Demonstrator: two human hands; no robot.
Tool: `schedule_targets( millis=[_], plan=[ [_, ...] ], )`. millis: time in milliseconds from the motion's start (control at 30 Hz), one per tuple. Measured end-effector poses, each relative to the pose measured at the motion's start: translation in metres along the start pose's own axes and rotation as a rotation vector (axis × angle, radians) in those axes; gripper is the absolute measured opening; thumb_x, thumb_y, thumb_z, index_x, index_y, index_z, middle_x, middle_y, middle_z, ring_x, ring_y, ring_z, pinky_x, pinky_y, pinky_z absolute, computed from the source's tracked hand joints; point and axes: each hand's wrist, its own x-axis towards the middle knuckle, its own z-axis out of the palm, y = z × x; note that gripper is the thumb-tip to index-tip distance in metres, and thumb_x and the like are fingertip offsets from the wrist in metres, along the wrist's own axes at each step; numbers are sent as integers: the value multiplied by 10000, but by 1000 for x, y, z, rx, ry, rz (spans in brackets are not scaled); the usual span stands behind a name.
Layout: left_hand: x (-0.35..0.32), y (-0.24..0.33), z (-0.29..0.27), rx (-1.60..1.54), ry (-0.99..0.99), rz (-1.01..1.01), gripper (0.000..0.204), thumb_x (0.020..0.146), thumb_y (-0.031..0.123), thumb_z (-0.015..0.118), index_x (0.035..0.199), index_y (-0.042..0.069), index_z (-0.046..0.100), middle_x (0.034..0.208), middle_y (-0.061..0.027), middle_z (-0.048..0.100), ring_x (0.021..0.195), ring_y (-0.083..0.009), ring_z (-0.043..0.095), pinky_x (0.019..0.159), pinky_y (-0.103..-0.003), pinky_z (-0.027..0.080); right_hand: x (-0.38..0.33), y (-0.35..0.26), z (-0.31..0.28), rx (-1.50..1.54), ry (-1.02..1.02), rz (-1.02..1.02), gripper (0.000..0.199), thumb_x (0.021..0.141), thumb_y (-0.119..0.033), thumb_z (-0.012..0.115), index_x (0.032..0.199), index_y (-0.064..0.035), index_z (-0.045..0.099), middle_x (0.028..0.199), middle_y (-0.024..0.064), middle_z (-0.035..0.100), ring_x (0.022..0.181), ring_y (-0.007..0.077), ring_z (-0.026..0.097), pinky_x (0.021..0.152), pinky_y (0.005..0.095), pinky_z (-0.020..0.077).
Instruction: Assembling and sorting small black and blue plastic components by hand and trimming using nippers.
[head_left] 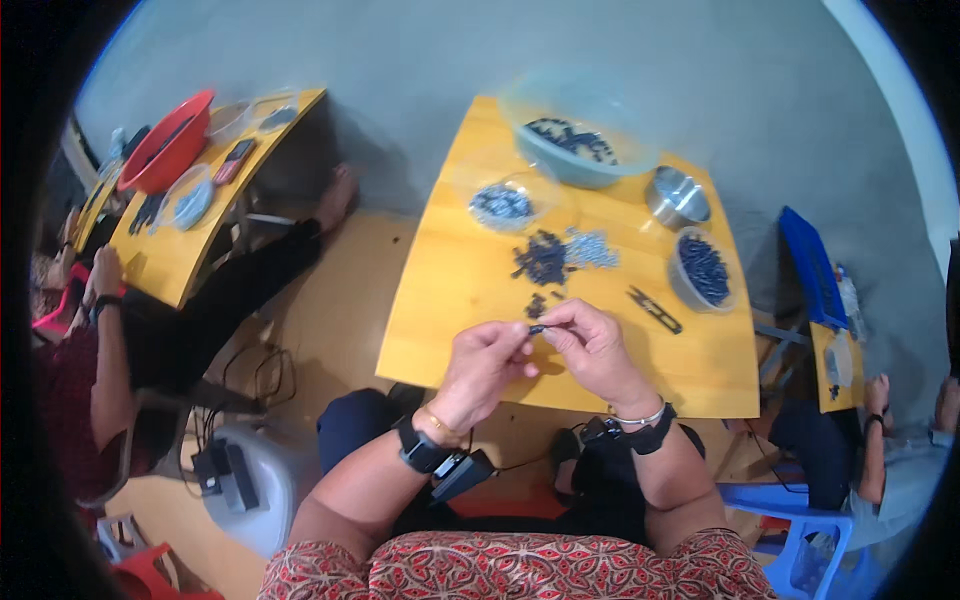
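Observation:
Over the near part of the yellow table, my left hand [487, 362] and my right hand [592, 345] meet with fingertips pinched on one small dark piece [537, 329]. It is too small to name more exactly. Just beyond my fingers lies a little cluster of dark bits [537, 304]. Farther out sit a larger pile of small dark pieces [541, 258] and, touching its right side, a pile of small light grey-blue pieces [591, 248]. A pair of black thread snips [655, 310] rests to the right of my right hand.
On the yellow table [430, 330] stand a large pale green basin [580, 170], a clear tub of grey pieces [503, 203], a metal bowl [678, 197] and a tub of dark pieces [703, 268]. Co-workers sit at tables left and right; a red basin [170, 145] stands at left.

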Motion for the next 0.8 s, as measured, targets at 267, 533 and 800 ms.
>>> schedule_targets(
  millis=[267, 533, 800],
  plan=[
    [2, -2, -8, 36, 0, 77, 231, 900, 176, 499, 1012, -18, 556, 765, -31, 546, 654, -98, 504, 617, -262, 492, 19, 25, -133, -491, 657, -113, 115, 810, 0, 537, 919, -10, 572, 793, 55, 595, 686, 112, 560, 633, 243, 459],
    [5, -1, -8, -120, 2, 133, 228, 916, 197, 464, 975, -5, 552, 777, -35, 531, 678, -110, 491, 637, -267, 471, 21, 31, -143, -789, 509, -26, 126, 770, -9, 543, 891, -8, 582, 789, 117, 590, 667, 195, 565, 635, 290, 462],
    [4, 9, -17, 44, 131, 275, 202, 903, 174, 493, 925, -11, 571, 736, -27, 530, 619, -99, 479, 573, -248, 446, 32, 4, -24, -578, -75, -44, 61, 779, -38, 530, 833, -21, 553, 768, 175, 583, 726, 343, 574, 630, 371, 462]
  ],
)
